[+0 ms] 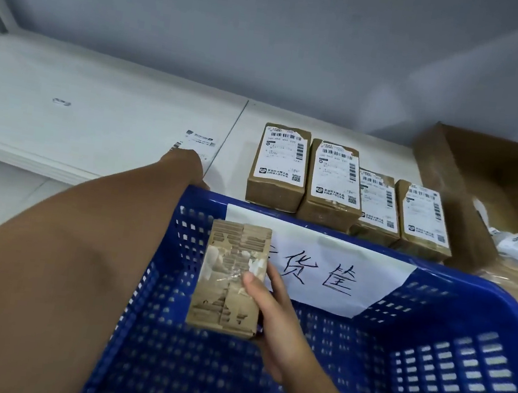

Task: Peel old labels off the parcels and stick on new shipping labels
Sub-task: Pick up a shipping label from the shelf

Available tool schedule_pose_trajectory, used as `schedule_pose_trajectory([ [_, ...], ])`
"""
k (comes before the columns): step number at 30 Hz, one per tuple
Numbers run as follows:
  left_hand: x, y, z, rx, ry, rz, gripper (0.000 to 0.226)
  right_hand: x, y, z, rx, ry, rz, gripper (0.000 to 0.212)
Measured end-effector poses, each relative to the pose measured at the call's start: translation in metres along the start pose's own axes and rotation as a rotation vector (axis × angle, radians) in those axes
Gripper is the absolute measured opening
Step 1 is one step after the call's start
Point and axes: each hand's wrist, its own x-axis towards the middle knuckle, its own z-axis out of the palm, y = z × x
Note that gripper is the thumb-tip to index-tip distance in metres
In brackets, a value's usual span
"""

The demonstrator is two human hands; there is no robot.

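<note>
The right hand (271,322) grasps a stripped parcel (229,279); the left hand (189,165) reaches a fresh label (197,143), fingers hidden; four parcels (343,187) stand relabelled.

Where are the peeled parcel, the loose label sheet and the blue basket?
peeled parcel (229,277): head view, torn top face.
loose label sheet (200,138): head view, printed upper part.
blue basket (458,367): head view, right perforated wall.
</note>
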Motion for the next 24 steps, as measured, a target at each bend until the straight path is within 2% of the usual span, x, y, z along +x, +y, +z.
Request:
schedule_pose_trajectory([
  [4, -0.005, 0.006, -0.001, -0.012, 0.093, 0.038, 0.031, -0.001, -0.002, 0.003, 0.008, 0.009, 0.002, 0.079],
  [8, -0.011, 0.011, 0.001, 0.003, 0.157, 0.069, 0.004, -0.005, -0.002, 0.002, 0.022, 0.012, 0.007, 0.073],
  [10, -0.013, 0.011, 0.0, -0.002, 0.218, 0.089, 0.005, -0.008, -0.002, 0.0, 0.04, 0.021, 0.005, 0.066],
  [12, -0.019, 0.01, 0.0, -0.048, 0.354, 0.076, 0.013, -0.012, -0.002, -0.001, 0.063, 0.03, 0.001, 0.068],
  [14, -0.028, 0.01, 0.0, -0.227, 0.512, 0.058, 0.016, -0.016, -0.003, -0.001, 0.097, 0.026, -0.009, 0.072],
  [17, -0.048, 0.014, -0.003, -0.697, 0.677, 0.067, 0.017, -0.024, -0.015, -0.002, 0.172, 0.031, -0.059, 0.072],
  [21, -0.085, 0.014, -0.003, -1.328, 0.708, 0.026, 0.009, -0.032, -0.056, -0.012, 0.237, 0.103, -0.234, 0.063],
  [24, -0.118, 0.02, 0.002, -1.561, 0.681, 0.037, 0.013, -0.036, -0.096, -0.023, 0.287, 0.197, -0.309, 0.065],
])
